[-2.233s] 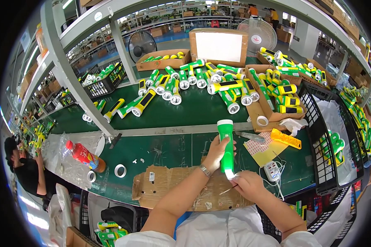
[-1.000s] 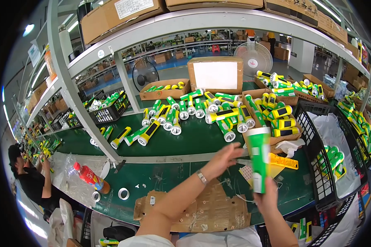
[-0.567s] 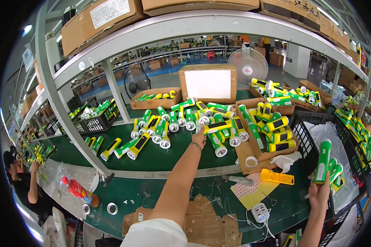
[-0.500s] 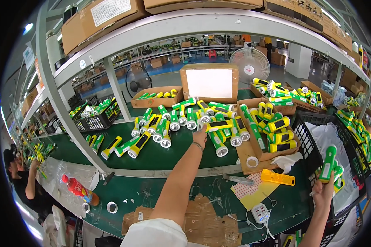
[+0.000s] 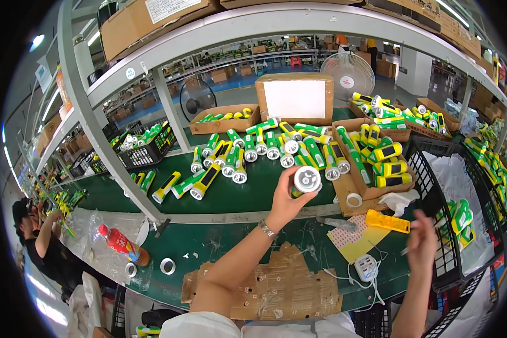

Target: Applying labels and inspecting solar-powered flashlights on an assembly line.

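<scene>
My left hand (image 5: 287, 204) is wrapped around a flashlight (image 5: 307, 179), its round clear lens facing me, above the front edge of the workbench. Blurred by motion, my right hand (image 5: 422, 243) is between the orange plastic piece (image 5: 387, 221) and the black crate (image 5: 446, 225); its fingers are too smeared to read. Inside that crate, green and yellow flashlights (image 5: 462, 217) lie on white plastic lining. Several more flashlights (image 5: 239, 169) rest across the green bench beyond my left hand.
An open cardboard box (image 5: 372, 191) of flashlights stands right of centre. Nearer me are a flat cardboard sheet (image 5: 287, 284), a white power strip (image 5: 366, 268) with cables, a tape roll (image 5: 167, 266) and a red-capped bottle (image 5: 121, 244). A metal post (image 5: 110, 141) rises at left; another person works beyond.
My left hand has drawn a flashlight back from the pile towards me and turned its lens up. The green flashlight has left my right hand, which has moved left, away from the crate.
</scene>
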`<state>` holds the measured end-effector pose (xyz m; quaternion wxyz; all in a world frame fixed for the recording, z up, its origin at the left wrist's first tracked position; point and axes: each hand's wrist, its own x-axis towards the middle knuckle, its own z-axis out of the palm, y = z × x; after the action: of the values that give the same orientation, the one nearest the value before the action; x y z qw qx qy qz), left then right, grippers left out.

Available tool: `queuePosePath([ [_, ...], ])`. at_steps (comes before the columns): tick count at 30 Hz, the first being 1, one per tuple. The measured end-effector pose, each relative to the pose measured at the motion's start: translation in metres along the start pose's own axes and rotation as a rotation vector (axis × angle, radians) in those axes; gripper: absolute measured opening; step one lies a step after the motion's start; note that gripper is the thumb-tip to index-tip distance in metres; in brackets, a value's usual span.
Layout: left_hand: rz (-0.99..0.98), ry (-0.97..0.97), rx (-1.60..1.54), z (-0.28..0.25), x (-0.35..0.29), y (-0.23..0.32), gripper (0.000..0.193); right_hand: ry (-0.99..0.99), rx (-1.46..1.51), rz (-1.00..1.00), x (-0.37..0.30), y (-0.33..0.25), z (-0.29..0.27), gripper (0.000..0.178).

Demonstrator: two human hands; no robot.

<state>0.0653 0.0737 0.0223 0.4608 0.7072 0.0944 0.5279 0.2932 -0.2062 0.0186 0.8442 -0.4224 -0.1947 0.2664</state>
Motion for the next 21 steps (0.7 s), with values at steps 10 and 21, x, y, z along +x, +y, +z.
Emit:
queuePosePath([
  [10, -0.729, 0.104, -0.926, -0.001, -0.043, 0.044, 0.04, -0.677, -1.749, -0.233, -0.094, 0.092, 0.102, 0.031],
  [21, -0.865, -0.062, -1.077, 0.011, -0.07, 0.038, 0.039, -0.526, -1.112, -0.218, -0.074, 0.067, 0.105, 0.018],
])
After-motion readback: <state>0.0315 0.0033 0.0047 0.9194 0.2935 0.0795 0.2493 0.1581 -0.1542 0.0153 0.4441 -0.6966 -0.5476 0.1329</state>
